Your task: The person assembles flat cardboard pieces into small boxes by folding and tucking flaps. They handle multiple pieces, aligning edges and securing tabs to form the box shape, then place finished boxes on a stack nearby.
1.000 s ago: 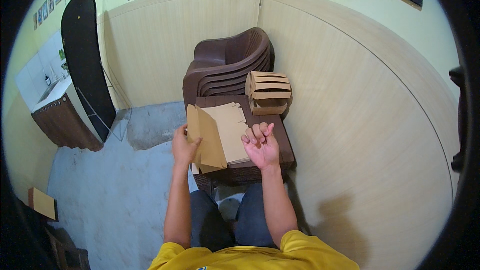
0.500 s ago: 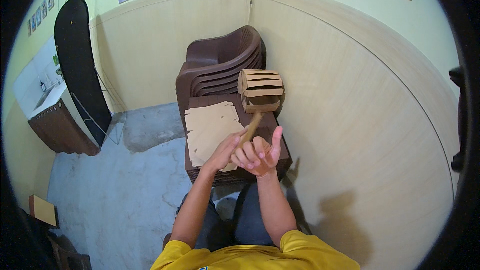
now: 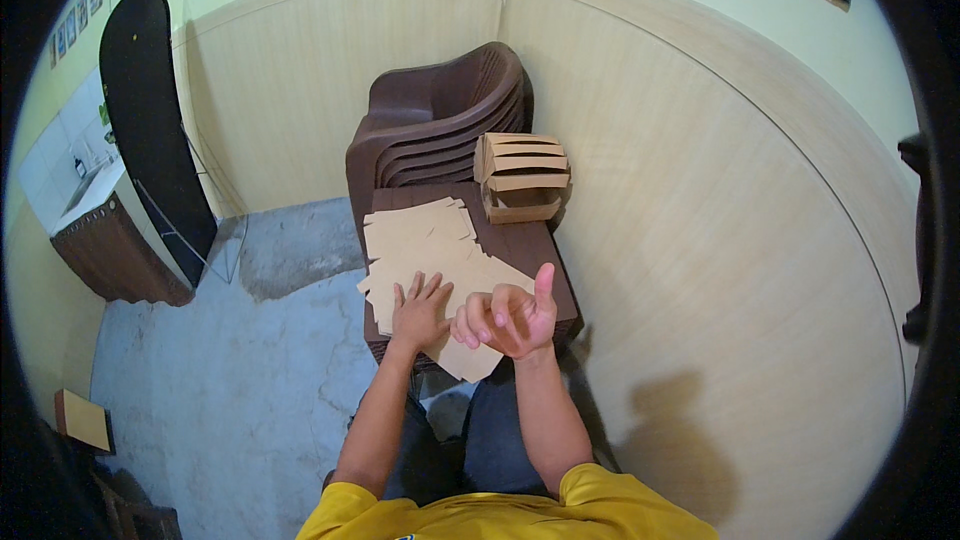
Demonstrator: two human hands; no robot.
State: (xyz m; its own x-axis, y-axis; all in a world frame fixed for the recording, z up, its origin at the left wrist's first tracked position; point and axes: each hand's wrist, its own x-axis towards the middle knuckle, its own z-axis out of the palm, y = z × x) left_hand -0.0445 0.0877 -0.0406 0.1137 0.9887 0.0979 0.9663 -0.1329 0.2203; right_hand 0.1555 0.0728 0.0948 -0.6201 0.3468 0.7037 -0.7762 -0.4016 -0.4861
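A flat, notched brown cardboard blank (image 3: 468, 362) lies slantwise across a stack of similar cardboard sheets (image 3: 412, 227). The pile rests on the seat of stacked brown plastic chairs (image 3: 440, 100). My left hand (image 3: 421, 314) presses flat on the upper blank with its fingers spread. Just to its right, my right hand (image 3: 512, 320) is held over the blank's right part, palm turned up, thumb raised and fingers loosely curled. Nothing shows in that palm. Part of the blank is hidden beneath both hands.
Folded cardboard trays (image 3: 522, 175) are nested together at the seat's back right corner. A pale panelled wall (image 3: 700, 220) runs close along the right. To the left, a tall black board (image 3: 150, 130) leans near a sink counter (image 3: 120, 240).
The blank was tilted up between my hands and now lies flat on the pile. My left hand has moved left and spread out on it; my right hand keeps nearly the same pose.
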